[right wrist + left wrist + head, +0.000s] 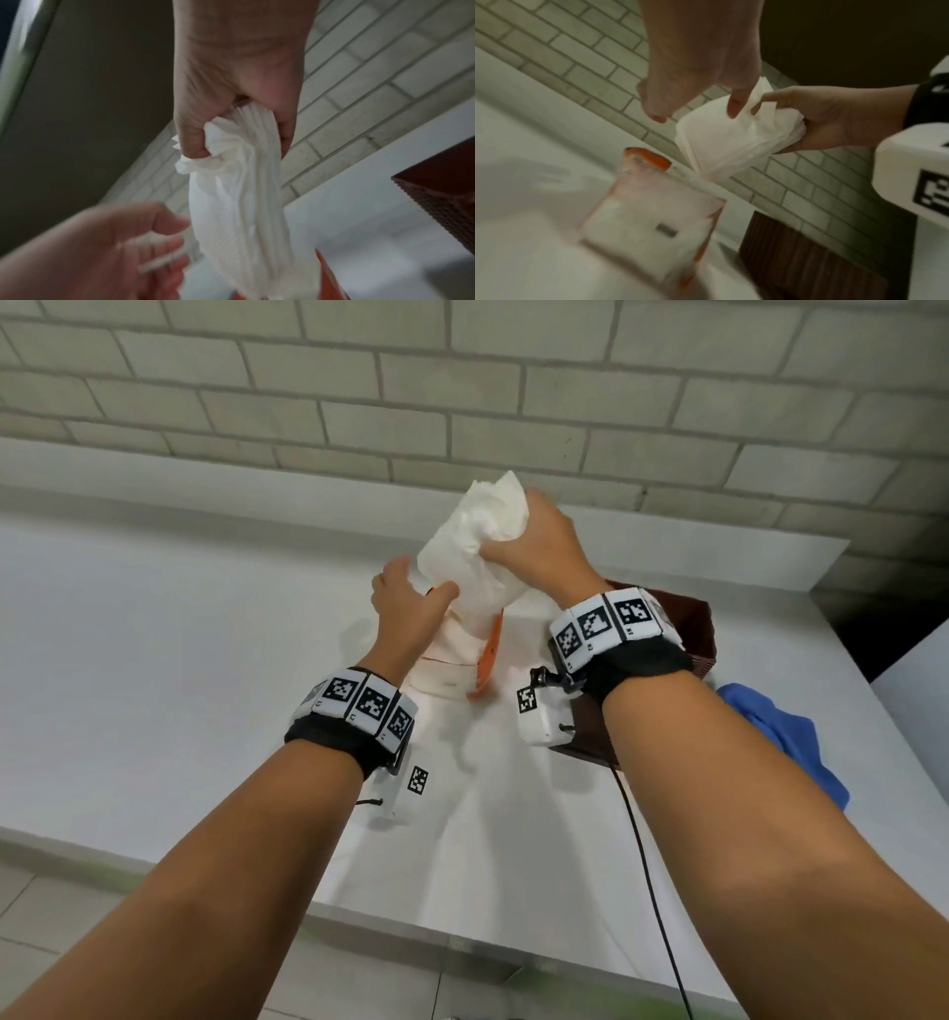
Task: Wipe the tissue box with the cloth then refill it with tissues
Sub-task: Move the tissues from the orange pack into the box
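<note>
My right hand (539, 546) grips a thick stack of white tissues (477, 541) by its upper end. The stack hangs lifted above an orange and clear plastic tissue pack (452, 660) on the white counter. In the right wrist view my fingers and thumb are curled round the bunched tissues (236, 203). My left hand (411, 603) hovers beside the stack with relaxed fingers, and one fingertip (735, 109) touches the tissues (718, 138). The brown ribbed tissue box (688, 634) stands to the right, partly hidden by my right wrist. The blue cloth (785, 737) lies crumpled right of it.
The white counter (154, 660) runs along a brick wall (462, 377) and ends at a step on the right. A black cable (647, 865) trails over the counter's front edge. The pack (649, 233) lies just left of the box (795, 253).
</note>
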Motion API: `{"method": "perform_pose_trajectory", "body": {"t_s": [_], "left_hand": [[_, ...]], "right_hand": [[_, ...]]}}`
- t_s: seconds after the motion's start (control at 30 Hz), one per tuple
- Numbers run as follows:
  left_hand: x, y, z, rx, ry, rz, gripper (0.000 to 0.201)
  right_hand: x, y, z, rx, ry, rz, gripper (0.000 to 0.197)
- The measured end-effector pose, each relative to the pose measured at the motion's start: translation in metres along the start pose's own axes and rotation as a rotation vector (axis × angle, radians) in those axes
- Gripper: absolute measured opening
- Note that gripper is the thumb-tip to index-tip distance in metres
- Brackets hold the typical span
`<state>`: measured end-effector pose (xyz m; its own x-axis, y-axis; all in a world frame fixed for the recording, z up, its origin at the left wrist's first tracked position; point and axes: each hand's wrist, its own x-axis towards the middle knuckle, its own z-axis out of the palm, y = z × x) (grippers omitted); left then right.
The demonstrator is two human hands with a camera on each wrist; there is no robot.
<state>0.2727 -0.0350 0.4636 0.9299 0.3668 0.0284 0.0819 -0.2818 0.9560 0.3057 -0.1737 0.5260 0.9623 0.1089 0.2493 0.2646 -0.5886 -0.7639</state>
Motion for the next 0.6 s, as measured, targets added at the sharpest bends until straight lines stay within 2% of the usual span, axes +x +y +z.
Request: {"method": "perform_pose_trajectory", "body": {"t_s": [0.03, 0.1, 0.13, 0.2, 0.27, 0.33, 0.4, 0.43, 0.5, 0.6], "left_hand": [[0.001, 0.006, 0.002, -0.119, -0.043, -0.001, 0.088], [0.002, 0.016, 0.007, -0.413, -0.176, -0.135, 0.096], [0.004, 0.017, 0.009, -0.533, -0.270, -0.187, 0.087], [0.000, 0.025, 0.013, -0.677, -0.421, -0.240, 0.044], [-0.001, 0.029, 0.023, -0.787, -0.500, -0.272, 0.029], [-0.008, 0.034, 0.035, -0.796, -0.554, -0.275, 0.026], [-0.008, 0.036, 0.047, -0.714, -0.579, -0.310, 0.026], [-0.009, 0.038, 0.052, -0.649, -0.573, -0.335, 0.026], [-0.010, 0.040, 0.063, -0.531, -0.595, -0.357, 0.027], [-0.016, 0.049, 0.083, -0.383, -0.674, -0.363, 0.024]], "right_hand": [[0.000, -0.001, -0.010, 0.138, 0.019, 0.037, 0.050], [-0.002, 0.001, -0.030, 0.419, 0.019, 0.136, 0.036], [-0.005, 0.004, -0.039, 0.543, -0.001, 0.208, 0.027], [-0.012, 0.015, -0.051, 0.738, -0.078, 0.341, 0.011], [-0.020, 0.031, -0.057, 0.851, -0.129, 0.421, 0.010], [-0.031, 0.047, -0.063, 0.911, -0.162, 0.483, 0.027], [-0.039, 0.065, -0.074, 0.899, -0.188, 0.555, 0.058], [-0.043, 0.073, -0.080, 0.878, -0.203, 0.581, 0.065], [-0.045, 0.086, -0.089, 0.806, -0.169, 0.640, 0.059], [-0.042, 0.098, -0.096, 0.537, -0.041, 0.690, 0.056]]}}
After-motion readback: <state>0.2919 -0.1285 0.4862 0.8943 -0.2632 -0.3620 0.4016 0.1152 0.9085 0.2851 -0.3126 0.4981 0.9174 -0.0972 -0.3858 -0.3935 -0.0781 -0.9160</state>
